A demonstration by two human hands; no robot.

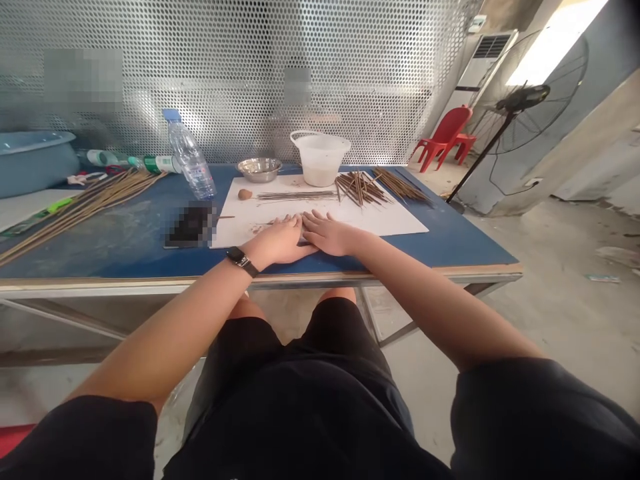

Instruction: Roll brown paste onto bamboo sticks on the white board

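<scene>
My left hand [281, 239], with a watch on its wrist, lies palm down on the white board [400, 223], fingers stretched out. Beside it my right hand [330, 233] also rests flat, its fingertips close to or touching those of the left. Whatever may lie under the palms is hidden. Brown smears mark the board near the left fingers. Beyond the hands is a row of thin dark sticks [297, 195], with a brown lump [245, 194] at its left end. A pile of thicker brown sticks [364, 189] sits on the board's right side.
Behind stand a metal bowl [260, 171] and a white bucket [320, 160]. Another stick bundle [400, 183] lies at right. Leftward are a tilted water bottle [190, 157], a blurred dark object [190, 225], long thin sticks [95, 200] and a blue basin [35, 163].
</scene>
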